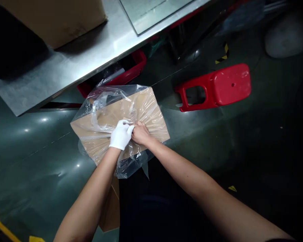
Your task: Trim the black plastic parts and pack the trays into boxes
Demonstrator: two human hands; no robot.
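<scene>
A cardboard box (pixel 111 112) wrapped in a clear plastic bag (pixel 146 104) is in front of me, below the metal table's edge. Over its middle, my left hand (pixel 121 135), in a white glove, pinches the gathered plastic. My bare right hand (pixel 140 133) touches it from the right, its fingers closed on the same bunched film. Creases in the plastic fan out from both hands toward the box's corners. Loose plastic hangs past the box's near edge. The fingertips are partly hidden in the folds.
A metal table (pixel 73 69) crosses the upper left, bearing a large carton (pixel 58 20) and a glass-like panel (pixel 151 11). Beneath it is a red bin (pixel 128 75). A red stool (pixel 232 85) lies to the right. Another cardboard piece (pixel 110 211) is below.
</scene>
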